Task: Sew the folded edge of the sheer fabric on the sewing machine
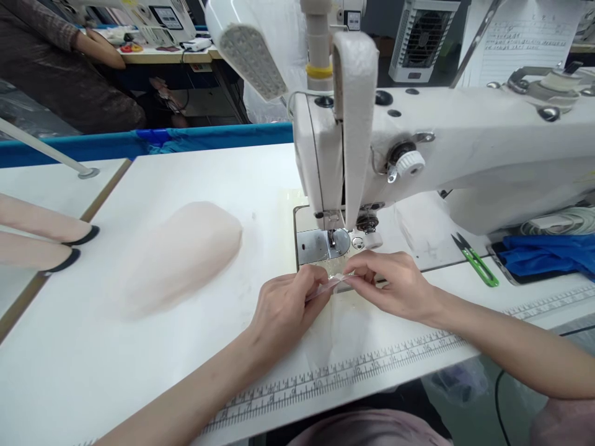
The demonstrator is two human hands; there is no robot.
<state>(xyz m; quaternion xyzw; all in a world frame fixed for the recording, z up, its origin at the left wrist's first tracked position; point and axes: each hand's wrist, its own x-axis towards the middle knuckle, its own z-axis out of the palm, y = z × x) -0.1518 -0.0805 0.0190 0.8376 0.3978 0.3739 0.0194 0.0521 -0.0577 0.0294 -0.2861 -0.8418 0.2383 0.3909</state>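
Along the near edge of your smooth white worktop (pixel 186 353), you have a pale printed ruler strip (pixel 334 379) with black markings; you can make out 9, 10 and 12. Beyond the far edge, to your right, a white paper sheet (pixel 525 52) carries handwritten lines too small to read. The dark-framed rectangular display (pixel 166 17), beyond that edge to your left, is also illegible.

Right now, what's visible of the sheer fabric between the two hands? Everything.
The sheer fabric is whitish, thin and see-through, apparently a soft textile. It's bunched into a narrow, creased length, pinched by the left hand and the right hand, on the person's side of the presser foot. Its lower extent fades against the white table; stitching, if any, can't be made out.
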